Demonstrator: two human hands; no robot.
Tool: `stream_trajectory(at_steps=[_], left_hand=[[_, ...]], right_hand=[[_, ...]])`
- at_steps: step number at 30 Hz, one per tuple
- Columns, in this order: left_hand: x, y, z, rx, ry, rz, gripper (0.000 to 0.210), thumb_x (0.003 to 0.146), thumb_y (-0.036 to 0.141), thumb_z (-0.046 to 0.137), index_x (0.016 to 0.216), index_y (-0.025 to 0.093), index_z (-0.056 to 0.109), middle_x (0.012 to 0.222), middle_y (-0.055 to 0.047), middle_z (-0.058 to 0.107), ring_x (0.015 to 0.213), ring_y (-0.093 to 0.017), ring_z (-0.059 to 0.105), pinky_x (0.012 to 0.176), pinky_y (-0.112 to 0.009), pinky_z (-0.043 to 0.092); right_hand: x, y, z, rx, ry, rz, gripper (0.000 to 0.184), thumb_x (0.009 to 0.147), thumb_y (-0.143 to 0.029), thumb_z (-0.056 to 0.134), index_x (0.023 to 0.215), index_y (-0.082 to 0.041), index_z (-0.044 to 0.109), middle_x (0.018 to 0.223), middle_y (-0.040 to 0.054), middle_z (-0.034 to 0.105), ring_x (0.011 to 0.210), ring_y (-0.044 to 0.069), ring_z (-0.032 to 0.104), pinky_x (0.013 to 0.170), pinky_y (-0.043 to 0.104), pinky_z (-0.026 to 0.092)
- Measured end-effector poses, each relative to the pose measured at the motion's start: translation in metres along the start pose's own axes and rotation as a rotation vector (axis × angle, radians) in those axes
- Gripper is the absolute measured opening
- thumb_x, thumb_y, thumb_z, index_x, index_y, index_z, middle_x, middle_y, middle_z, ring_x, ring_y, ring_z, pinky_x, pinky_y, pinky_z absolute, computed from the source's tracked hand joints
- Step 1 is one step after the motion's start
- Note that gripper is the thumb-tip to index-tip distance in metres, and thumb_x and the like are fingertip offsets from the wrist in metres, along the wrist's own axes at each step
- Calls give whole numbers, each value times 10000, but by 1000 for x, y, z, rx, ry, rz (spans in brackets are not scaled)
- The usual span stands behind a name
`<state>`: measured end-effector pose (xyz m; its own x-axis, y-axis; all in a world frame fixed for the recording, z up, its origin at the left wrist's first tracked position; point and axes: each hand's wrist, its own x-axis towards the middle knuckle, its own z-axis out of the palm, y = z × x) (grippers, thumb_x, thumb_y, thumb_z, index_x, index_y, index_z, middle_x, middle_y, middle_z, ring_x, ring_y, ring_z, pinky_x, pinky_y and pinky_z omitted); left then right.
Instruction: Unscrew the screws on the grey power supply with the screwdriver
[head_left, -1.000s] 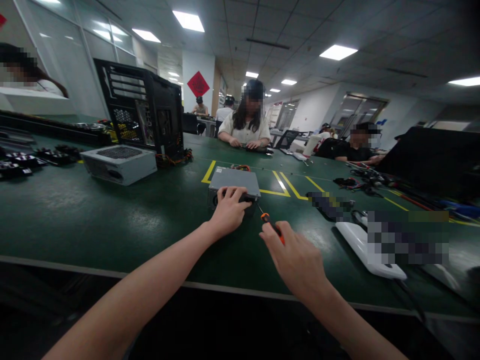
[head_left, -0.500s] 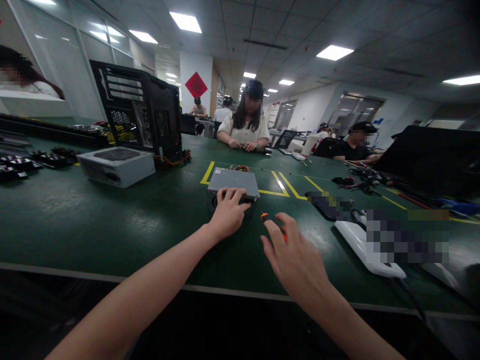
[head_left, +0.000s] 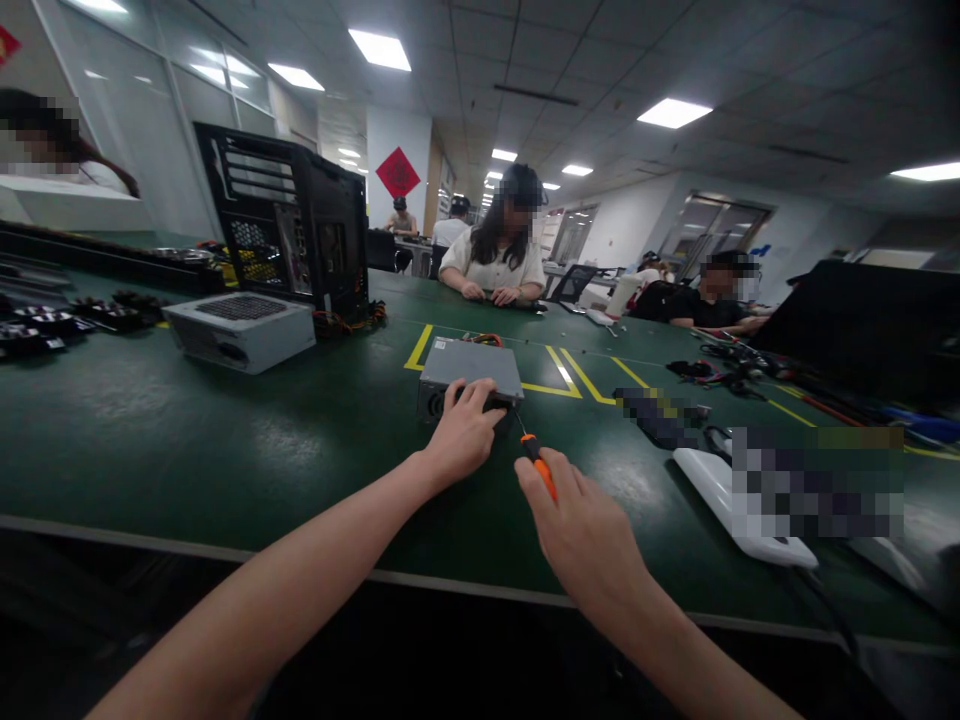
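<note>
A grey computer power supply (head_left: 472, 366) rests on the green table in front of me. My left hand (head_left: 466, 430) grips its near side, fingers bent over the top edge. In my right hand (head_left: 581, 515), fingers closed around the handle, is an orange and black screwdriver (head_left: 541, 472). Its thin shaft points up and left, with the tip at the right near corner of the power supply. Whether the tip sits in a screw is too small to tell. Coloured cables (head_left: 484, 340) show behind the power supply.
Left of me stand a second power supply (head_left: 244, 330) and a black computer case (head_left: 300, 220). A white device (head_left: 739, 510) and loose cables (head_left: 720, 368) lie to the right, near a dark screen (head_left: 870, 340). Across the table (head_left: 337, 480) sits a person (head_left: 491, 250).
My right hand's fingers, looser and more spread before, have closed around the screwdriver handle, and more of the handle shows. My left hand stays on the power supply. The view has shifted slightly.
</note>
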<state>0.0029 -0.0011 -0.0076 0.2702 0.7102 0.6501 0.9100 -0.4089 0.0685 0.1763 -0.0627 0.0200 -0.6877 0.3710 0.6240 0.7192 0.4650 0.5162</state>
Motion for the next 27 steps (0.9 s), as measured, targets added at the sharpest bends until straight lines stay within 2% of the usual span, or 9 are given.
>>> stream_trajectory(at_steps=[2, 4, 9, 11, 15, 20, 22, 25, 27], left_hand=[[0, 1, -2, 11, -12, 1, 361, 768, 103, 430, 1075, 178, 605, 1264, -122, 395, 1216, -245, 329, 1033, -463, 193], [-1, 2, -4, 28, -24, 5, 365, 771, 106, 424, 1090, 173, 591, 1297, -124, 380, 1228, -243, 321, 1037, -464, 189], [-1, 5, -8, 84, -77, 36, 353, 760, 128, 445, 1089, 153, 571, 1335, -139, 363, 1255, -263, 291, 1042, -494, 171], [-1, 6, -9, 105, -91, 37, 346, 764, 132, 442, 1087, 146, 565, 1337, -146, 364, 1261, -269, 283, 1041, -507, 166], [-1, 9, -9, 138, -102, 38, 331, 797, 140, 413, 1100, 144, 548, 1326, -156, 374, 1264, -268, 282, 1040, -525, 164], [-2, 11, -10, 171, -114, 64, 335, 798, 149, 439, 1116, 183, 538, 1344, -164, 345, 1280, -287, 257, 1025, -566, 157], [-2, 10, -10, 185, -124, 77, 371, 800, 152, 445, 1159, 207, 517, 1349, -169, 335, 1279, -298, 258, 1013, -581, 166], [-2, 10, -10, 205, -139, 94, 395, 812, 151, 433, 1196, 217, 499, 1351, -182, 330, 1274, -314, 268, 1001, -588, 186], [-2, 10, -10, 220, -141, 99, 376, 830, 157, 416, 1190, 212, 509, 1349, -185, 333, 1272, -314, 273, 1000, -585, 194]], right_hand=[[1, 4, 1, -35, 9, 81, 156, 876, -239, 409, 960, -180, 526, 744, 33, 575, 534, 124, 518, 480, 230, 350], [1, 5, 2, -21, 12, 148, 194, 878, -321, 413, 935, -175, 529, 735, 31, 569, 518, 120, 514, 445, 223, 331], [-3, -3, 5, 62, 15, 29, 250, 865, -108, 300, 1002, -160, 502, 1035, 138, 571, 708, 158, 594, 525, 231, 419], [-4, -3, 6, 65, 6, 15, 238, 858, -97, 324, 1000, -168, 501, 977, 108, 590, 678, 150, 592, 516, 227, 420], [-2, 4, 6, 58, 12, 161, 150, 869, -277, 438, 950, -175, 513, 771, 28, 583, 539, 120, 543, 438, 215, 374], [-2, 2, 4, 118, 5, 75, 208, 877, -181, 349, 1016, -152, 502, 1031, 128, 571, 799, 182, 603, 581, 246, 463], [-2, 1, 4, 83, 4, 49, 209, 872, -155, 354, 1018, -163, 504, 973, 103, 591, 723, 166, 601, 571, 248, 457], [0, 4, 3, 23, 11, 133, 160, 873, -271, 428, 959, -177, 524, 741, 26, 583, 533, 131, 546, 467, 233, 398], [1, 5, 2, 37, 11, 180, 192, 868, -319, 437, 953, -171, 527, 757, 36, 585, 563, 139, 561, 460, 231, 394]])
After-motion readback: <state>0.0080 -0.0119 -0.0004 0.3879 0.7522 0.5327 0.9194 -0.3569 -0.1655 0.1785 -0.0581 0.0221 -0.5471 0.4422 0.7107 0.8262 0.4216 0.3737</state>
